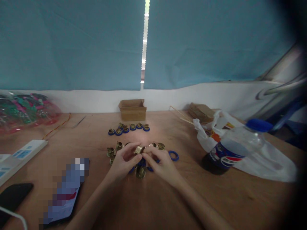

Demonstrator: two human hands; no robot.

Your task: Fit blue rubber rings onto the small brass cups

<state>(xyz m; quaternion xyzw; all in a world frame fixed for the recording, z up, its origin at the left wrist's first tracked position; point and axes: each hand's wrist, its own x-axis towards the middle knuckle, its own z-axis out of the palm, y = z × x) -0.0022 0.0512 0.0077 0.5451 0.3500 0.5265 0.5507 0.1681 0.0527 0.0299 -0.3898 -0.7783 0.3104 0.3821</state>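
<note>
My left hand (123,161) is closed around a small brass-coloured metal fitting (138,149), held tilted above the wooden table. From the other side my right hand (161,163) pinches at the fitting's edge with thumb and forefinger; its contact point is partly hidden. Below them lies another brass-coloured fitting (140,172), near several blue rings that the hands partly cover. One blue ring (173,155) lies by itself to the right. Loose brass fittings (110,151) stand left of the hands, and more (161,146) behind the right hand.
Fittings seated in blue rings (125,129) stand before a small cardboard box (133,112). To the right are a Pepsi bottle (230,153) and a white plastic bag (266,164). A phone (66,195), a dark device (15,198) and a power strip (25,158) lie left.
</note>
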